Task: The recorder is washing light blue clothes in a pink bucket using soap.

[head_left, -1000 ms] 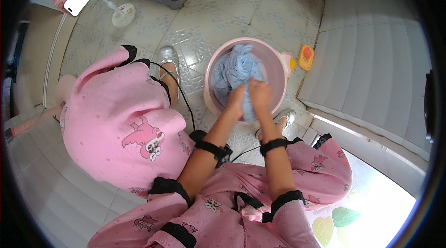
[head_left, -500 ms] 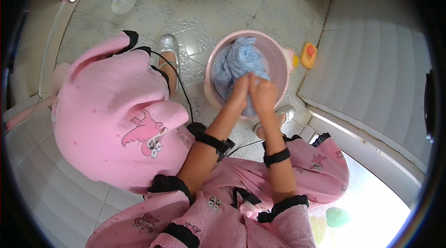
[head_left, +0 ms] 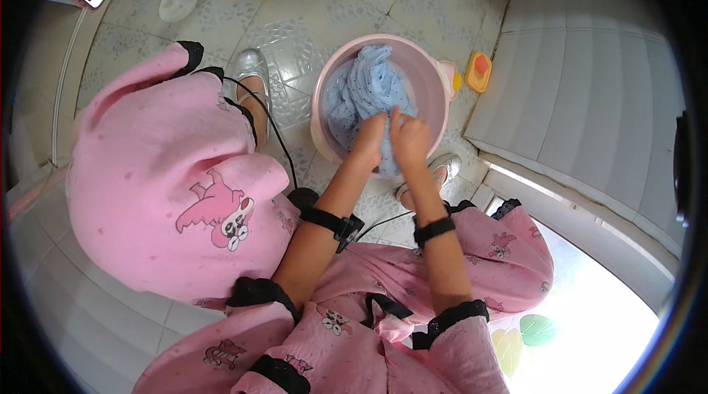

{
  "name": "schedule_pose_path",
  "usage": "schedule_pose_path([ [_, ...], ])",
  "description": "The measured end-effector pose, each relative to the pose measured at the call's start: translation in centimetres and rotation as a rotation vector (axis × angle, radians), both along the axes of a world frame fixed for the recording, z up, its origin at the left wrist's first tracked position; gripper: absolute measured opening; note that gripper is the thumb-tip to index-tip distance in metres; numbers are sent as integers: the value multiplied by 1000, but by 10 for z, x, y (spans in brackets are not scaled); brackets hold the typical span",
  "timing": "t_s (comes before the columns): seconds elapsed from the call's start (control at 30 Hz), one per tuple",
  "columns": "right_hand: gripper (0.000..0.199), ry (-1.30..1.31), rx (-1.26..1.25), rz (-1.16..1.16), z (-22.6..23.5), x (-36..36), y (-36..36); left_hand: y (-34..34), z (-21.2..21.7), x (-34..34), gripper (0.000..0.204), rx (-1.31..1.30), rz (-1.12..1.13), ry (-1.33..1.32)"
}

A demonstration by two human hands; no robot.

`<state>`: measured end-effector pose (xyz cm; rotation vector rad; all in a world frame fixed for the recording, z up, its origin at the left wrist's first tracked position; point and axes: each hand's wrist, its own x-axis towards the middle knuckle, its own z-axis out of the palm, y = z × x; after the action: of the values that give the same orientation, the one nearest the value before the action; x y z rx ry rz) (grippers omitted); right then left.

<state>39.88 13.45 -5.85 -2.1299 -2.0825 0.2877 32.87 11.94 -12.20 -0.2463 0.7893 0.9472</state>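
Observation:
A wet light-blue cloth with small dark dots (head_left: 377, 83) lies bunched in a pink plastic basin (head_left: 435, 84) on the floor before me. My left hand (head_left: 371, 139) is closed on the near part of the cloth. Beside it, my right hand (head_left: 409, 142) grips the same cloth, its fingers curled and partly hidden. A narrow gap shows between the two fists, with cloth running down between them toward the near rim. Some water shows around the cloth in the basin.
An orange soap dish (head_left: 479, 71) with a red piece in it stands right of the basin. My silver shoes (head_left: 251, 66) flank the basin. A phone on a white stand (head_left: 179, 1) is at the far left. A black cable (head_left: 274, 125) runs past my left leg.
My hands, pressed together before, are now slightly apart, both still on the cloth. The whole view has shifted a little, so the basin appears farther left and higher.

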Motion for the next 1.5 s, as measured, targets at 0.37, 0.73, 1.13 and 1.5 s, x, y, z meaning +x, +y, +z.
schedule_pose_path([
  [0.37, 39, 945, 158, -566, 19, 38, 28, 56, 63, -13, 37, -34, 135, -126],
  [0.73, 34, 892, -156, -766, -20, 78, -11, 78, 53, 32, 37, -31, -8, -135],
  [1.13, 28, 529, 406, -190, 27, 6, 14, 75, 4, -4, 47, 266, -224, 243],
  [1.5, 40, 254, 274, -490, -1, -8, 43, 70, -1, -13, 37, 127, -246, 342],
])
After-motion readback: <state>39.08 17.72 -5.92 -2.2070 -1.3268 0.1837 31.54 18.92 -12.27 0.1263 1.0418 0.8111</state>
